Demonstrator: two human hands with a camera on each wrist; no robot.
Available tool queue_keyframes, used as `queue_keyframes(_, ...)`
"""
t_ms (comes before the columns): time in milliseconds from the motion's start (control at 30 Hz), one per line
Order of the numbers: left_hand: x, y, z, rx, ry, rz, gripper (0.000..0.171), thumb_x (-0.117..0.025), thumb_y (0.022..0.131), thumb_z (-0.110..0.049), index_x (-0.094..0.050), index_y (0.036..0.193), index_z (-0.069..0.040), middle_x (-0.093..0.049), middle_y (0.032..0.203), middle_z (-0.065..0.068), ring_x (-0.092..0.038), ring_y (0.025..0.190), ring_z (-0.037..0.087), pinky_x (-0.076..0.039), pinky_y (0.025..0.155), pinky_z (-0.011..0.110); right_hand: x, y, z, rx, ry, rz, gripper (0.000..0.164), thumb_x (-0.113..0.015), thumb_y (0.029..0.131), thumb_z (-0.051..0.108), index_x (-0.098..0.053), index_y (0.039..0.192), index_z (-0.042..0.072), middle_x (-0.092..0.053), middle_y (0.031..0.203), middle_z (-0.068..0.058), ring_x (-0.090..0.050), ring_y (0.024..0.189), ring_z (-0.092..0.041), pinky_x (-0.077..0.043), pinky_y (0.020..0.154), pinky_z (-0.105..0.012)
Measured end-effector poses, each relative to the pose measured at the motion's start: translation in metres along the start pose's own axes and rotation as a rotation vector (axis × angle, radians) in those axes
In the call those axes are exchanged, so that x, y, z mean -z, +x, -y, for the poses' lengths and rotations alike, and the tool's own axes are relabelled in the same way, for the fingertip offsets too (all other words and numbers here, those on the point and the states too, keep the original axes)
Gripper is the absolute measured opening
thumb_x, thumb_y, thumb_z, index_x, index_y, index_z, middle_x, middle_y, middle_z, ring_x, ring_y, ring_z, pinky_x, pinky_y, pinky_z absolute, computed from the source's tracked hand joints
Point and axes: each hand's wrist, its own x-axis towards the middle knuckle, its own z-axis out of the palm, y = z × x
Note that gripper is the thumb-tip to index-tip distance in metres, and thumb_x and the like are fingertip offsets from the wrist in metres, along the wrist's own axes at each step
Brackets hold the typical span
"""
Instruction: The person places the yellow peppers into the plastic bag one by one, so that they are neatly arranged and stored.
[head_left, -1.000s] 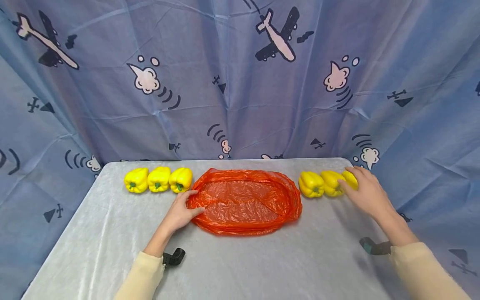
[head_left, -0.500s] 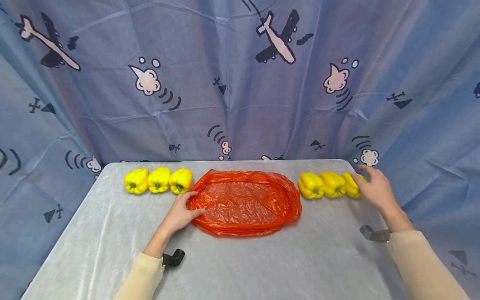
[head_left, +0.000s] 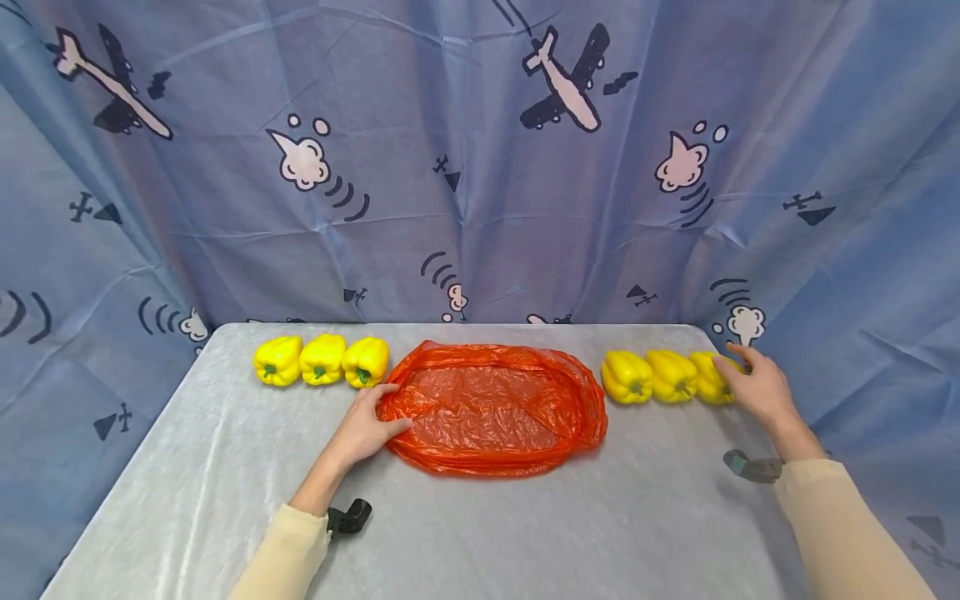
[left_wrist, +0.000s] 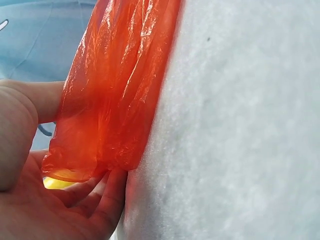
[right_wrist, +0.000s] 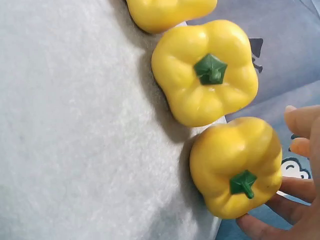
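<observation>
An orange-red plastic bag [head_left: 491, 408] lies on the table with its mouth spread into a wide oval. My left hand [head_left: 367, 425] holds its left edge, the thumb over the rim; in the left wrist view the thin plastic [left_wrist: 117, 95] runs between thumb and fingers. On the right, three yellow bell peppers stand in a row: an inner one [head_left: 627, 377], a middle one [head_left: 671, 376] and an outer one [head_left: 712, 377]. My right hand [head_left: 763, 390] is at the outer pepper's right side, fingers spread; in the right wrist view a fingertip meets this pepper's [right_wrist: 235, 165] lower edge.
Left of the bag is another row of three yellow peppers, the outer [head_left: 277, 361], the middle [head_left: 323, 359] and the nearest [head_left: 366, 362] right by the bag's rim. A pale cloth covers the table [head_left: 525, 533]. Behind it hangs a blue curtain [head_left: 405, 167] with airplane prints.
My right hand has moved right, from over the outer two right-hand peppers to the outer one's far side, uncovering it. My left hand stays at the bag. The head view has shifted slightly.
</observation>
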Motion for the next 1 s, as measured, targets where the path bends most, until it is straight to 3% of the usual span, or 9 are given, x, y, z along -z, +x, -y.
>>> queue_keyframes(267,0.0,0.0,-0.001,-0.002,-0.001,0.004,0.064,-0.079,0.088,-0.018,-0.052,0.143,-0.001,-0.044,0.144,0.023,-0.041,0.138,0.04,-0.03,0.115,0.058,-0.003,0.0,-0.011,-0.033,-0.003,0.014,0.075,-0.043,0.106,0.049,-0.03,0.154,-0.007,-0.032,0.148,-0.041,-0.036,0.13,-0.057,-0.032,0.104,-0.071)
queue_keyframes(633,0.0,-0.001,-0.001,0.005,0.006,0.006,0.064,-0.078,0.088,-0.018,-0.051,0.144,-0.002,-0.044,0.143,0.022,-0.041,0.137,0.039,-0.03,0.115,0.058,0.001,-0.011,-0.016,0.0,0.045,0.132,0.084,-0.044,0.104,0.055,-0.017,0.159,-0.004,-0.021,0.153,-0.042,-0.029,0.131,-0.059,-0.029,0.102,-0.074)
queue_keyframes(1000,-0.001,0.0,-0.001,-0.002,0.005,0.004,0.064,-0.078,0.088,-0.017,-0.052,0.143,0.0,-0.045,0.143,0.024,-0.041,0.137,0.041,-0.03,0.115,0.058,-0.004,-0.017,-0.018,0.003,0.05,0.049,0.082,-0.049,0.103,0.052,-0.022,0.158,-0.003,-0.027,0.151,-0.041,-0.035,0.127,-0.056,-0.033,0.098,-0.071)
